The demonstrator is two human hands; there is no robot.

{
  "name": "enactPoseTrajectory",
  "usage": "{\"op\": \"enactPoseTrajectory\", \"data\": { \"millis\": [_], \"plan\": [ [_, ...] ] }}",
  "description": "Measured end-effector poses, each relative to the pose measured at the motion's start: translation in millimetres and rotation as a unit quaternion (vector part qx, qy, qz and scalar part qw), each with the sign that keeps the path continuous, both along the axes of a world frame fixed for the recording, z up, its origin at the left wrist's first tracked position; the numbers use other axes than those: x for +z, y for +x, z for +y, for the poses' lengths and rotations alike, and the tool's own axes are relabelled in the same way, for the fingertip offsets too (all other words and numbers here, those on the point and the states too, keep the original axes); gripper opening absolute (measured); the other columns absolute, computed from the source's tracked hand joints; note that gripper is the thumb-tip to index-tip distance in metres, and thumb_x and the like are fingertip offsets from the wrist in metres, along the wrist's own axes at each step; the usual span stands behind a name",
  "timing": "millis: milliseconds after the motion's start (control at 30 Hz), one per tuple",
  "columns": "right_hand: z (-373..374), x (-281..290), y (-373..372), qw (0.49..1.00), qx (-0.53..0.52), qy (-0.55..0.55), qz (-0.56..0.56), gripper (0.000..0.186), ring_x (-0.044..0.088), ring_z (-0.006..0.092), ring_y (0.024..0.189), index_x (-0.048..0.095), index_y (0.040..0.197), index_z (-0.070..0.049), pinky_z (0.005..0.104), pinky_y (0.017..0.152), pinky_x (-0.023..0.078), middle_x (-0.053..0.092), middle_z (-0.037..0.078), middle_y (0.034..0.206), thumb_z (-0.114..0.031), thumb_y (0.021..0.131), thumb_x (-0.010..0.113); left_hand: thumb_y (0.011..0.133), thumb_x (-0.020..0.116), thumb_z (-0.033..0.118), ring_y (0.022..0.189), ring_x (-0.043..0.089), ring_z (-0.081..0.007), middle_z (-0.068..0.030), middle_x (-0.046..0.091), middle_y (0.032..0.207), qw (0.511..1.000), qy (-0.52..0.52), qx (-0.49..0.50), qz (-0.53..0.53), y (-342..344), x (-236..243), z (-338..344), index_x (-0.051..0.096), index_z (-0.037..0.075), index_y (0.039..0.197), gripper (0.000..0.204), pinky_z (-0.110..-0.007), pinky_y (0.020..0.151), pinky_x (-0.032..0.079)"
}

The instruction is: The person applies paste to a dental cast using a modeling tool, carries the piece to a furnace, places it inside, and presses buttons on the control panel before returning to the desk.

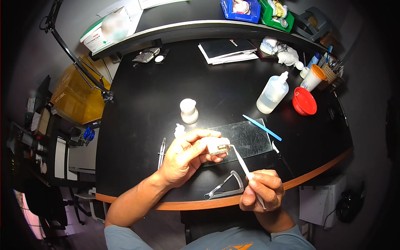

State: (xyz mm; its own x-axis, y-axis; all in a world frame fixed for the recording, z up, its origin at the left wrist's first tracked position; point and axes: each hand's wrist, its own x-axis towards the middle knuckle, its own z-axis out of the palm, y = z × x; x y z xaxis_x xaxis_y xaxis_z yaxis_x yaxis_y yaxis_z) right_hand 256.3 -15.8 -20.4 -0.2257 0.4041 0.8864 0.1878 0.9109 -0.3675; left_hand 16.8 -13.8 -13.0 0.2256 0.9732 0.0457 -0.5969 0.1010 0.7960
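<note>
Between the fingers and thumb of my left hand (183, 156) is a small pale dental model (217, 146) with a row of teeth along its lower edge. My right hand (263, 189) pinches a slim white dental hand tool (242, 161). Its bent tip meets or nearly meets the right end of the model; glare hides whether they touch. Beneath the model lies a dark glass slab (254, 143), with a blue stick-like tool (262, 127) across its far right corner. A metal dial caliper (227, 189) rests near the table's front edge, between my forearms.
Past my left hand stand a white jar (189, 111) and a small white lump (180, 130); a thin metal instrument (161, 152) lies beside my wrist. Farther right are a squeeze bottle (271, 95), a red bowl (304, 101) and an orange-lidded cup (313, 78). A folder (227, 51) lies at the back.
</note>
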Motion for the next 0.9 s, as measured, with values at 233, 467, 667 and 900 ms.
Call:
{"op": "enactPoseTrajectory", "data": {
  "millis": [233, 467, 667, 900],
  "plan": [
    [9, -9, 0, 0.992, -0.023, -0.101, 0.076, 0.015, 0.065, 0.0221, 0.071, 0.059, 0.110, 0.003, 0.0326, 0.062, 0.057, 0.063, 0.017, 0.091, -0.002, 0.096, 0.056, 0.107, 0.057, 0.021, 0.108, 0.070, -0.0295, -0.0255, 0.065, 0.130, 1.000, -0.011, 0.014, -0.009, -3, 5, 1, 0.055, -0.006, 0.137, 0.040, -0.038, 0.093, 0.060],
    [18, -13, -22, 0.951, -0.065, -0.302, 0.010, 0.017, 0.062, 0.0127, 0.058, 0.061, 0.093, 0.001, 0.0261, 0.053, 0.048, 0.067, 0.010, 0.077, -0.013, 0.104, 0.063, 0.107, 0.056, 0.020, 0.106, 0.071, -0.0253, -0.0277, 0.063, 0.132, 0.998, -0.008, 0.065, -0.010, -15, 18, 1, 0.054, -0.006, 0.136, 0.038, -0.033, 0.090, 0.061],
    [22, -15, -27, 0.944, -0.094, -0.317, 0.013, 0.021, 0.064, 0.0121, 0.055, 0.060, 0.091, 0.001, 0.0254, 0.050, 0.049, 0.068, 0.009, 0.070, -0.014, 0.105, 0.064, 0.108, 0.054, 0.018, 0.104, 0.072, -0.0264, -0.0268, 0.063, 0.133, 0.999, -0.007, 0.051, 0.006, -13, 11, 2, 0.053, -0.006, 0.138, 0.038, -0.034, 0.088, 0.061],
    [22, -14, -30, 0.937, -0.085, -0.338, 0.026, 0.020, 0.065, 0.0118, 0.056, 0.063, 0.090, 0.000, 0.0256, 0.051, 0.049, 0.069, 0.008, 0.070, -0.014, 0.104, 0.065, 0.108, 0.055, 0.018, 0.104, 0.072, -0.0270, -0.0259, 0.065, 0.131, 0.999, -0.007, 0.039, 0.012, -10, 9, 0, 0.055, -0.005, 0.137, 0.037, -0.035, 0.088, 0.061]
  ]
}}
